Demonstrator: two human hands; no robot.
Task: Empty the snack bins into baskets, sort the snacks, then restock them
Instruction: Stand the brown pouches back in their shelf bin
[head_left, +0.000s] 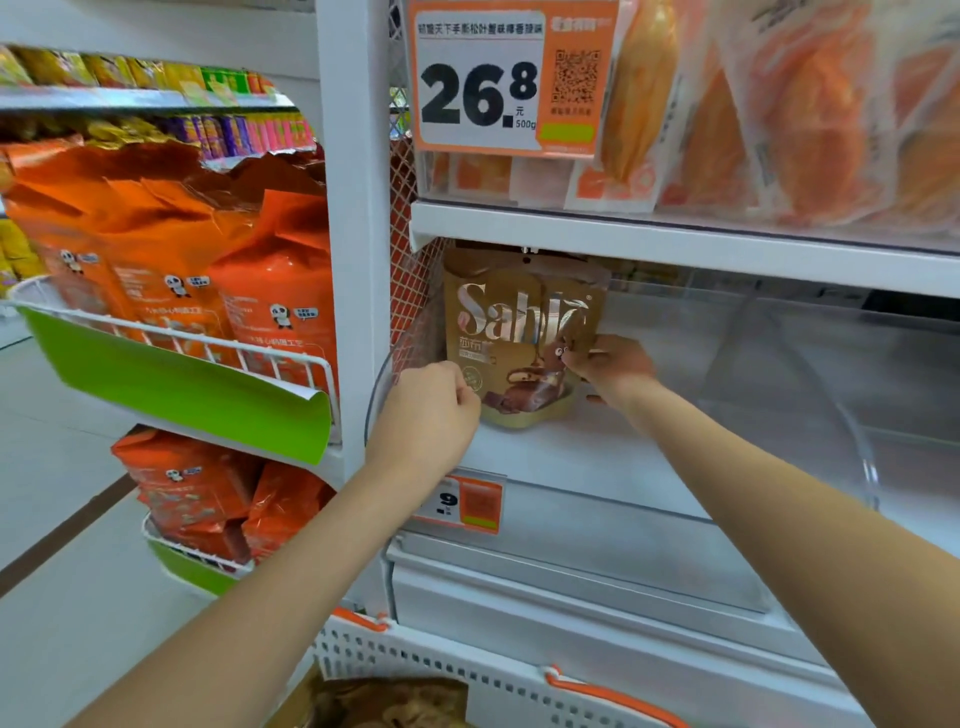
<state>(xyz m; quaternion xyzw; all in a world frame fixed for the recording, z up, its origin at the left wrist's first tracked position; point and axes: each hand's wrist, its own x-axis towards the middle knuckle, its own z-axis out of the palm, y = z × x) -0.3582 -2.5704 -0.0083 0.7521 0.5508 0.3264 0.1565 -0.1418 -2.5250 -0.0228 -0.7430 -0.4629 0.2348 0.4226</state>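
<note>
A brown and gold snack pouch (519, 332) stands upright at the back left of a clear plastic bin (779, 364) on the white shelf. My left hand (431, 410) grips the pouch's lower left edge with curled fingers. My right hand (610, 364) pinches its right edge at mid-height. Apart from the pouch the bin holds nothing. A white perforated basket (467, 670) with orange handles sits below at the bottom edge, with brownish packets inside.
The shelf above carries orange-tinted clear packets (779, 114) and a 26.8 price tag (504, 78). To the left, wire racks hold orange panda bags (208, 260). A small price tag (462, 501) hangs on the bin's front.
</note>
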